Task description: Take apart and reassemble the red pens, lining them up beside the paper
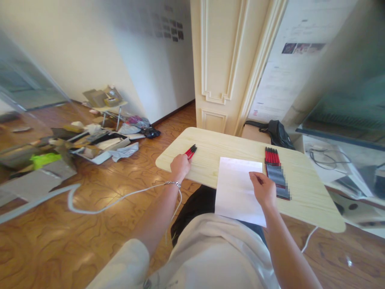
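My left hand (180, 166) is closed around a small bunch of red pens (191, 151) at the left part of the table. Their black ends point away from me, and my fingers cover the rest. Over the right side of a white sheet of paper (236, 184), my right hand (263, 187) has its thumb and fingers pressed together; what they hold, if anything, is hidden. The paper overhangs the table's near edge. Just right of it, several more red pens (272, 155) lie side by side, their lower ends at a dark pouch (277, 178) that is partly blurred out.
The pale wooden table (306, 192) has rounded corners. A white cable (120, 202) runs near my left wrist. Boxes and clutter (102, 144) lie on the floor at left. Behind the table, a black bag (278, 134) rests on a seat; a white desk (327, 154) with cables stands at right.
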Available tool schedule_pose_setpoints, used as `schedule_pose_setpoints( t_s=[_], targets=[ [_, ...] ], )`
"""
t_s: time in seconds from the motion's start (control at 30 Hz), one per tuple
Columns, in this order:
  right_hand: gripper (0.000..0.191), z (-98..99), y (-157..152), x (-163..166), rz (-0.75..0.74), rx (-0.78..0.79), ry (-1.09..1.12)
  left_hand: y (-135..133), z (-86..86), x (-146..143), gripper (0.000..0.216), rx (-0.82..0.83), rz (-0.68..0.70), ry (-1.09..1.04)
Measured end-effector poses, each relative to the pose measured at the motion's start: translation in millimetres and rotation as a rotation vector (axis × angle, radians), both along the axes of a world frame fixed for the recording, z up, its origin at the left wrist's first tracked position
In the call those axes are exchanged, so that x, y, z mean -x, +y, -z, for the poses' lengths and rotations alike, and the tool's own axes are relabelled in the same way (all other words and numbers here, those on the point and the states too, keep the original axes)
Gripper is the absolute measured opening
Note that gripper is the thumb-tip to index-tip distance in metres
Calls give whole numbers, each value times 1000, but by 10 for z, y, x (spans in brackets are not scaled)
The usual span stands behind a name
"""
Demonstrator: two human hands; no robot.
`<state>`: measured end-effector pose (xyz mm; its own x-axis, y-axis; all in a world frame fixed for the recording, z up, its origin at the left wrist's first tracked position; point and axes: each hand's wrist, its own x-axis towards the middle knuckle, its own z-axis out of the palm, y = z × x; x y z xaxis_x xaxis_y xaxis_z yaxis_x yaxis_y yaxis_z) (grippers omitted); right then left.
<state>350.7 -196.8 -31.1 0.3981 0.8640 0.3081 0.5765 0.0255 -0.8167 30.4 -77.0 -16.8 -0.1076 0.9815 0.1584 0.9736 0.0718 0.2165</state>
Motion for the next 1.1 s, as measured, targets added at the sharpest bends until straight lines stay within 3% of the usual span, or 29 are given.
schedule_pose_setpoints(
  t_s=[0.3,0.5,0.67,0.9,1.1],
  targets=[
    [32,141,-21,88,-161,78,-448,45,-69,-66,33,36,-6,16],
    [31,182,-69,181,-138,207,-512,-113,-156,-156,33,9,46,-20],
    [28,147,-76,272,-98,219,-518,-444,-169,-598,35,-61,202,-101],
    [28,173,-48,285,-67,168,-499,-794,-3,-1445,29,55,359,-113],
    [27,187,-49,218,-54,110,-429,-850,98,-1632,32,92,373,-121]
  ],
)
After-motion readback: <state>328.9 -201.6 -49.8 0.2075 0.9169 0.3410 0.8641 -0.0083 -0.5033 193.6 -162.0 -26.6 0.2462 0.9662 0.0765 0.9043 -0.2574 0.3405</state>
